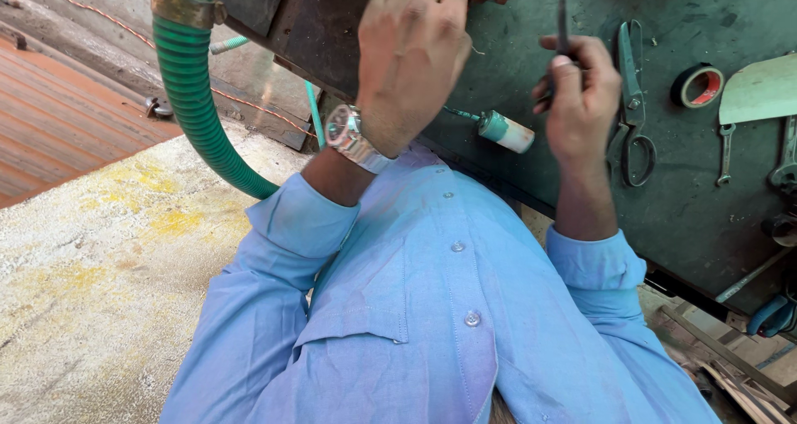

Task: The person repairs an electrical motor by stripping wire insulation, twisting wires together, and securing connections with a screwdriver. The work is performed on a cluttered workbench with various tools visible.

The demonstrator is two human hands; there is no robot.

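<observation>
While gripped, thin dark tool (562, 21) rises above right hand (581, 100).

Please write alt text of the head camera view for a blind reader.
A person in a blue shirt rests the left hand on a dark machine part beside a green hose, while the right hand holds a thin dark tool over a green workbench.

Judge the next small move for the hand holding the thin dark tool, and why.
Probably bring the right hand and its thin dark tool left toward the part under the left hand: that hand rests there while the tool is raised, apart from it.
</observation>
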